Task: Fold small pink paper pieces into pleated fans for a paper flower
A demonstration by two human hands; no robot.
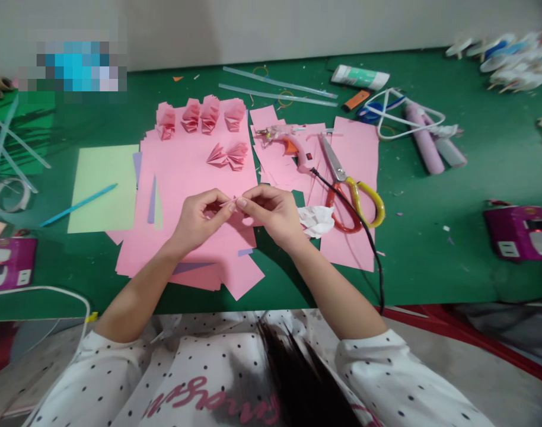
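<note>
Between the fingertips of both hands is a small piece of pink paper [227, 203], mostly hidden by the fingers. My left hand [205, 216] pinches it from the left, thumb on top. From the right, my right hand [273, 212] pinches it too, the two thumbs almost meeting. Both hands hover over a stack of pink paper sheets [186, 207]. Just beyond them lies a pleated pink paper piece [229, 156], fanned out at both ends. Several folded pink paper pieces [209, 114] sit in a row along the stack's far edge.
Right of the stack lie a pink glue gun [297, 145] with a black cord, scissors [353, 190] with red and yellow handles, and crumpled white tissue [318, 219]. A blue pen [79, 205] rests on pale green paper [104, 172] at left. Clear glue sticks [277, 95] lie behind.
</note>
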